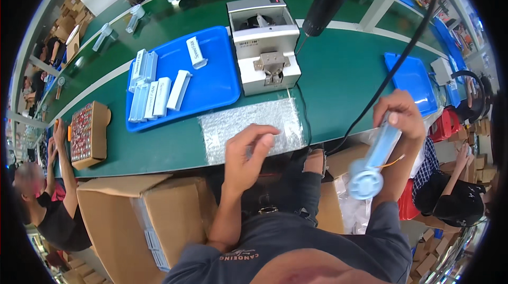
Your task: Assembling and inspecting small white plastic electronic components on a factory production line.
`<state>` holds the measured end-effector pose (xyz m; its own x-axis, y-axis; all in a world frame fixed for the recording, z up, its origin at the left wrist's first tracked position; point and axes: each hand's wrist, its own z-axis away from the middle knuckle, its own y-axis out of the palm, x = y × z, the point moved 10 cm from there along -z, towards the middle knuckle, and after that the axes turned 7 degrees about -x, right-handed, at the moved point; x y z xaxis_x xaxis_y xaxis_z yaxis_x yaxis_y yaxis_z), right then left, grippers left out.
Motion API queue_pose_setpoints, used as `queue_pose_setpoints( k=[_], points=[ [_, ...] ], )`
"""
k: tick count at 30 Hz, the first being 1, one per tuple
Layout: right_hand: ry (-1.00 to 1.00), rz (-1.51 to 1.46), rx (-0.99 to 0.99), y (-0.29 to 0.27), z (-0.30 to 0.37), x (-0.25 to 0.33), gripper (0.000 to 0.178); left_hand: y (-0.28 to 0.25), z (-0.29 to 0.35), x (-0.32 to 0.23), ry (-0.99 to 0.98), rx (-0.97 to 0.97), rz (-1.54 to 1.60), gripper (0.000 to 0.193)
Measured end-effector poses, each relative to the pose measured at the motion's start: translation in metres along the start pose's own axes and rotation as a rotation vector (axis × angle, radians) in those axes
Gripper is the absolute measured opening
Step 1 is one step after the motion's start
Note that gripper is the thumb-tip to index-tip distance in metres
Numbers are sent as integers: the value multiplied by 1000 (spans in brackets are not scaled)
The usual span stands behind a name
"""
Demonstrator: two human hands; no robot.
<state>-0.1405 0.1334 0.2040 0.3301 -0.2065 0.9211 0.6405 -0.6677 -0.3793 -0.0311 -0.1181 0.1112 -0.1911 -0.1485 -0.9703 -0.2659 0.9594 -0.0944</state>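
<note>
My right hand [399,113] grips the handle end of a light-blue handheld fan body [366,181] over the table's front edge at the right. Its round head points down toward me, and a thin orange wire [392,161] sticks out of it. My left hand [247,154] hovers over a bubble-wrap mat [222,130], fingers curled and thumb against the forefinger; whether a small thing is pinched there I cannot make out. Beyond the mat stands a white screw feeder [266,46]. A black electric screwdriver [336,1] hangs to its right.
A blue tray [219,67] holds several light-blue handle shells [180,89]. Left of it stands a carton of small red-topped cylinders [89,136]. Another blue tray [413,80] lies right. Open cardboard boxes [174,204] sit below the edge. A black cable [389,75] crosses the right side. Co-workers sit around.
</note>
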Motion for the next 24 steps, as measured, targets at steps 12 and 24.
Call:
queue_pose_setpoints(
  k=[12, 24],
  points=[
    [211, -216, -523, -256, -264, -225, 29, -34, -16, 22, 29, -226, -318, 3],
    [113, -556, -1071, -314, -380, -332, 33, -35, -14, 34, -52, -296, -313, 8]
  ],
)
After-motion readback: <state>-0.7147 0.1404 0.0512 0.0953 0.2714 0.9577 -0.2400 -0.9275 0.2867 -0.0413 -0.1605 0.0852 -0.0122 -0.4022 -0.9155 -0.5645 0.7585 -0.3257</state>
